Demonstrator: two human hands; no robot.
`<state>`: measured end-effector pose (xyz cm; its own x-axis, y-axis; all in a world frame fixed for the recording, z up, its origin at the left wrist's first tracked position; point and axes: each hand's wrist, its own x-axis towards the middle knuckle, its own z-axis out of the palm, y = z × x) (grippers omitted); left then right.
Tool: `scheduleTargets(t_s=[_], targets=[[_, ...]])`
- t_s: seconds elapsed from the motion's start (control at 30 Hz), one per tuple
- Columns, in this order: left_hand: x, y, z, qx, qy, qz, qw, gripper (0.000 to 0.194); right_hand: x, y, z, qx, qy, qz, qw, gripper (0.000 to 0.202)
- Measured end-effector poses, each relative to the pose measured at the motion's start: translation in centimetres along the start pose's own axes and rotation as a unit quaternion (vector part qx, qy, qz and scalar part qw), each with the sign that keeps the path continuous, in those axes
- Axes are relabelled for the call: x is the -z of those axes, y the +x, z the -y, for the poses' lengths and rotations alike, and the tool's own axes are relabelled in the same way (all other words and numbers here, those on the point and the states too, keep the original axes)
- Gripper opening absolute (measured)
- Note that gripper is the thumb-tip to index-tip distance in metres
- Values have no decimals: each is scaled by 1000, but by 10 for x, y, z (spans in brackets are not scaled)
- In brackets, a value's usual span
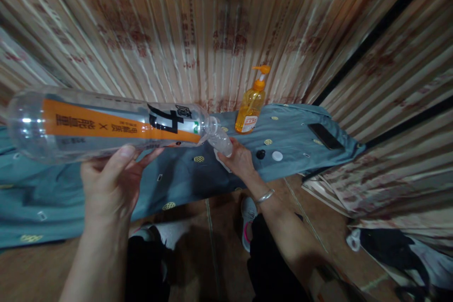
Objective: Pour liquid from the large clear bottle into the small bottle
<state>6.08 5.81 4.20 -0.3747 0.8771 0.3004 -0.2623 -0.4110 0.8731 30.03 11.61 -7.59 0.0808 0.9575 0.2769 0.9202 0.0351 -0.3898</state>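
My left hand (115, 177) is wrapped round a large clear plastic bottle (106, 125) with an orange and grey label. The bottle lies nearly level, its neck pointing right. Against its mouth is the opening of a small clear bottle (221, 142), tilted, with my right hand (240, 158) closed round its lower part. Whether liquid passes between them I cannot make out. A pale flat thing (222, 161) shows partly beneath the small bottle. Just right of my right hand, a black cap (261, 154) and a white round cap (277, 156) lie on the cloth.
An orange pump bottle (250, 106) stands on the blue-green patterned cloth (184, 179) behind my right hand. A dark phone-like slab (324, 136) lies near the right end. Pleated curtains (159, 33) hang behind. Dark fabric and bags (389, 250) sit low at the right.
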Motion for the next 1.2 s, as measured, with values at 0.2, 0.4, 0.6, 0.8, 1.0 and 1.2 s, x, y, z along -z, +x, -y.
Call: scheduleTargets(t_s=[0.2,0.4,0.6,0.8,1.0,1.2], targets=[[-2,-1,0,4,-25,-11,1000,51,4,0,3,-5,14,16,1000,50],[-2,0,0,11,-26,-10,1000,45,3,1,1,-7,9,24,1000,57],[1,1,3,20,-39,-14,999,41,1,0,0,-3,17,21,1000,52],[0,0,5,32,-47,-27,998,43,-3,1,-2,-5,20,11,1000,54],[-1,0,2,40,-48,-36,997,44,-4,1,-1,-7,3,8,1000,59],[0,-2,2,44,-50,-29,997,40,-1,1,0,-4,5,18,1000,59]])
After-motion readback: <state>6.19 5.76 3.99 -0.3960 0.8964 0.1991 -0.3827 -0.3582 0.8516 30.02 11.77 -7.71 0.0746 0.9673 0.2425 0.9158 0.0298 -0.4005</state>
